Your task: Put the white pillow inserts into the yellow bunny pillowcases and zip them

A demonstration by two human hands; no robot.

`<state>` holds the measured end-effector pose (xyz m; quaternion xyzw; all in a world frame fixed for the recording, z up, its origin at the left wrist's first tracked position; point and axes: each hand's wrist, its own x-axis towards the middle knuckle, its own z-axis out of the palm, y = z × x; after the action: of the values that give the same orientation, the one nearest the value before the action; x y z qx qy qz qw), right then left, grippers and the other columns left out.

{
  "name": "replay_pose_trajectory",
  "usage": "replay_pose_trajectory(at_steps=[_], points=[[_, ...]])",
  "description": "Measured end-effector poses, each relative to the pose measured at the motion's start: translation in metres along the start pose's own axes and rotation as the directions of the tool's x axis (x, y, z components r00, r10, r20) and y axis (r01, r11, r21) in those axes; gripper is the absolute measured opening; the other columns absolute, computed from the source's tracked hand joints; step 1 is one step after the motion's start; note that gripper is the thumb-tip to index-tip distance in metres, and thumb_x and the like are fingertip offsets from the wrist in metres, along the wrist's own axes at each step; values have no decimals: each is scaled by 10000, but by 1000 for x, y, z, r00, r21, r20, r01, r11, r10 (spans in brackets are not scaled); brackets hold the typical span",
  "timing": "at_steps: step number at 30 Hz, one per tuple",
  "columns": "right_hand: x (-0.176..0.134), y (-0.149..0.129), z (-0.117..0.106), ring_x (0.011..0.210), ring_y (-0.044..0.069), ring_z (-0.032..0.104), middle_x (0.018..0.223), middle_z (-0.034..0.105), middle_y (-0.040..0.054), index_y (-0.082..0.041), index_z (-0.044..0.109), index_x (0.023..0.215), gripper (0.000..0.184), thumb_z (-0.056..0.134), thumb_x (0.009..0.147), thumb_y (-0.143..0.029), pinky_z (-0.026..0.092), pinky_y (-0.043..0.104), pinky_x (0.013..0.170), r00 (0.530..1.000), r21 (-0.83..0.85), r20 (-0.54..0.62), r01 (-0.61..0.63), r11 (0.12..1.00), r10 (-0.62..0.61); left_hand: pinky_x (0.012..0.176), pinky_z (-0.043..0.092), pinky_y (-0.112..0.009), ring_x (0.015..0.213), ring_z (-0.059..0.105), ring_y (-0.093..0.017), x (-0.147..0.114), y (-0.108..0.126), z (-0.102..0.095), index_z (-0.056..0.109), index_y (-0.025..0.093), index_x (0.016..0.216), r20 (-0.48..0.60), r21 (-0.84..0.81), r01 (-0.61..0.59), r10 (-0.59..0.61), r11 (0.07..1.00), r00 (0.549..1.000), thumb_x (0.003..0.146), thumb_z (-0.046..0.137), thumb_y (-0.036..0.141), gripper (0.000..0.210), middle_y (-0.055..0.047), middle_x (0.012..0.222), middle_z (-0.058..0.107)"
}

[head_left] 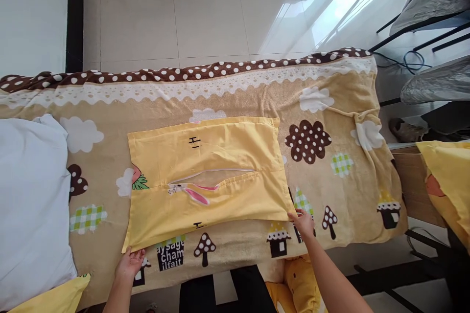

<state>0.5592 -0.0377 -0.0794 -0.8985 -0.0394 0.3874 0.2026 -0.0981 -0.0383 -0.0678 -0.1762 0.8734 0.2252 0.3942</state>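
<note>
Yellow pillowcase [205, 181] lies flat, spread out on the blanket [330, 107], roughly centre of the covered surface. Opening slit runs across its middle, gaping slightly; a rabbit print shows through/at the slit, a carrot print at its left edge, small "Hi" text near the top.

Left hand [129, 264] is at the pillowcase's near-left corner, fingers on the fabric edge, loosely open, palm down on it. Can't tell if it's pinching the corner or just pressing. Right hand [303, 222] is at the near-right corner, fingertips touching the edge, fingers extended; same, grip not clear, looks like a light touch or pinch.

Blanket is tan fleece with cloud, tree, mushroom and house motifs, a white lace-pattern band, and a brown polka-dot border along the far edge. It drapes over the right end.

White pillow [33, 205] sits at the left end on the blanket, apart from the pillowcase. Another bit of yellow fabric [55, 298] pokes in at the bottom left, beside the pillow.

More yellow printed cloth [448, 181] on a wooden surface at far right. Glossy tiled floor [205, 10] beyond, dark-framed chairs [433, 5] top right.
</note>
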Motion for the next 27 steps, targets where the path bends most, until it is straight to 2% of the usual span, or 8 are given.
replay_pose_trajectory(at_steps=[6, 9, 10, 12, 15, 18, 22, 27], points=[[-2, -22, -3, 1312, 463, 494, 1113, 686, 201, -198, 687, 918, 261, 641, 662, -215, 344, 625, 1085, 982, -343, -142, 66, 937, -121, 780, 557, -523, 1049, 661, -377, -16, 8, -4, 603, 226, 1005, -94, 143, -53, 67, 988, 993, 707, 596, 174, 303, -138, 1056, 649], [-24, -30, 22, 1463, 423, 319, 1503, 465, 223, -165, 604, 1295, 515, 540, 786, -208, 204, 627, 1168, 937, -477, -171, 192, 858, -305, 1039, 434, -606, 1374, 455, -410, -43, 1, 12, 556, 245, 1244, -116, 288, -319, 364, 903, 924, 713, 603, 190, 535, -187, 1417, 519], [-35, -32, 39, 1473, 402, 314, 1549, 418, 213, -158, 565, 1362, 538, 507, 831, -221, 195, 608, 1180, 906, -534, -110, 292, 793, -408, 1129, 353, -596, 1442, 375, -393, -56, -4, 24, 543, 230, 1294, -31, 359, -480, 524, 801, 851, 734, 593, 197, 563, -196, 1494, 459], [-66, -34, 82, 1456, 360, 368, 1565, 423, 178, -176, 498, 1456, 552, 431, 915, -262, 241, 568, 1174, 786, -591, 140, 555, 586, -603, 1236, 192, -530, 1498, 301, -352, -85, -20, 61, 566, 178, 1321, 294, 413, -796, 762, 443, 577, 789, 555, 210, 533, -211, 1540, 427], [-119, -30, 163, 1464, 270, 390, 1584, 426, 69, -290, 293, 1594, 607, 320, 988, -256, 287, 497, 1169, 474, -430, 512, 863, 263, -717, 1255, 159, -423, 1469, 382, -271, -127, -51, 137, 589, 189, 1373, 693, 227, -974, 699, 20, 176, 869, 459, 173, 521, -167, 1512, 499], [-152, -23, 227, 1490, 209, 350, 1610, 378, 54, -250, 129, 1635, 654, 319, 1010, -235, 251, 411, 1192, 235, -316, 615, 948, 38, -753, 1255, 164, -424, 1467, 391, -220, -144, -70, 203, 485, 191, 1493, 786, 155, -948, 616, -278, -52, 933, 355, 145, 577, -124, 1550, 467], [-128, -10, 235, 1477, 194, 370, 1580, 431, 64, -258, 250, 1608, 603, 400, 1026, -314, 182, 374, 1216, 142, -323, 626, 942, -90, -767, 1252, 162, -489, 1443, 428, -232, -105, -66, 214, 468, 237, 1510, 786, 241, -845, 606, -477, -118, 989, 383, 261, 528, -114, 1538, 482], [-43, 23, 147, 1465, 253, 384, 1584, 424, 103, -277, 289, 1597, 608, 433, 1019, -396, 162, 465, 1216, 306, -588, 425, 809, -3, -852, 1215, 136, -619, 1502, 307, -348, -20, -45, 121, 419, 174, 1537, 465, 603, -746, 884, -283, 40, 989, 421, 425, 603, -213, 1584, 368]])
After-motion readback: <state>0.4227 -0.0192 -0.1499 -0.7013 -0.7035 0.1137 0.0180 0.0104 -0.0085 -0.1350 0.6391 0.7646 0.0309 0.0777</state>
